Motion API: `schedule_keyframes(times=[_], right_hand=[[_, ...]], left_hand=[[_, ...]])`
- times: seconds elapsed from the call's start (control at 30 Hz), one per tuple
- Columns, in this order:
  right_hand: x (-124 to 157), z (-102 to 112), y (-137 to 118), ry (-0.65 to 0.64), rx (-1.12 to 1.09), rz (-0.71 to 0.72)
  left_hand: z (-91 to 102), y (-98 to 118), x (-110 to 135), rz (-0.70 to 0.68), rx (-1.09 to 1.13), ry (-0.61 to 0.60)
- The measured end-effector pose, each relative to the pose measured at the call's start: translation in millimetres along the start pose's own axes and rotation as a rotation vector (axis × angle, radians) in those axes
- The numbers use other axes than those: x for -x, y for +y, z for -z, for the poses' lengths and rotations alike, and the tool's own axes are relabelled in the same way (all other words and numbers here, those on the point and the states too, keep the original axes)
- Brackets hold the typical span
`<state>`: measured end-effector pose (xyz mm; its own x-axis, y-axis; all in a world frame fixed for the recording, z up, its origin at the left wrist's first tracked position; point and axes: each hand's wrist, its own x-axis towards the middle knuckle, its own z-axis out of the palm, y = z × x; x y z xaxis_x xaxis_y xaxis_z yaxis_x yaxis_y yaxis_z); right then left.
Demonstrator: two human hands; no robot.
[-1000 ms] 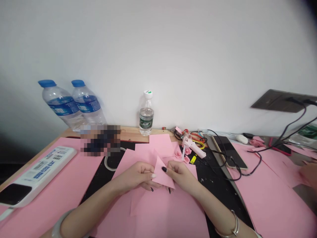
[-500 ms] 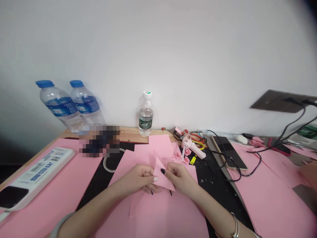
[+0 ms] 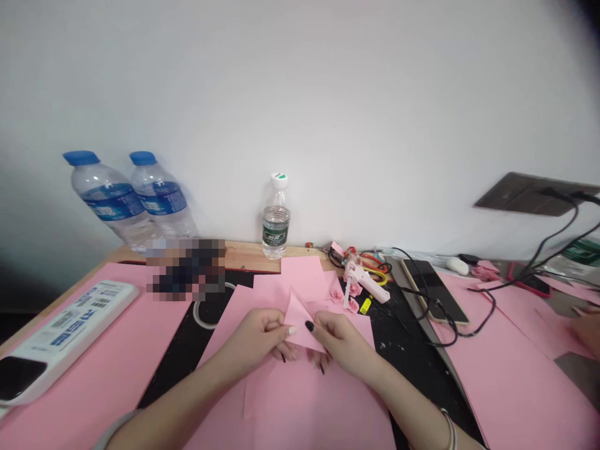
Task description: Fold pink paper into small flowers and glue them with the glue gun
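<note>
My left hand and my right hand pinch a folded triangle of pink paper between them, one at each side, above the middle of the table. Its lower edge partly hides behind my right fingers. Loose pink paper sheets lie beneath my hands. Beyond them are small pink paper roses and a white hot glue gun. A co-worker's hand rests on pink paper at the far right edge.
Several plastic water bottles stand against the wall. A white box with a black phone lies on pink paper at left. A tablet, black cables and a tape roll lie about the dark tabletop.
The folded paper has turned, with its upper point now more upright between my fingers. My hands have shifted slightly closer together, and the whole view has drifted a little.
</note>
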<state>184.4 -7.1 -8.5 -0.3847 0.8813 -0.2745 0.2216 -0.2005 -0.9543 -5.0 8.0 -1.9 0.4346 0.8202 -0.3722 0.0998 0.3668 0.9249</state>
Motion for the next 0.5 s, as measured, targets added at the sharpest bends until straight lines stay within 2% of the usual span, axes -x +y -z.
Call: schedule_keyframes(times=[0.5], right_hand=[[0, 6, -2, -0.051, -0.001, 0.017]], left_hand=[[15.6, 4, -4, -0.024, 0.055, 0.011]])
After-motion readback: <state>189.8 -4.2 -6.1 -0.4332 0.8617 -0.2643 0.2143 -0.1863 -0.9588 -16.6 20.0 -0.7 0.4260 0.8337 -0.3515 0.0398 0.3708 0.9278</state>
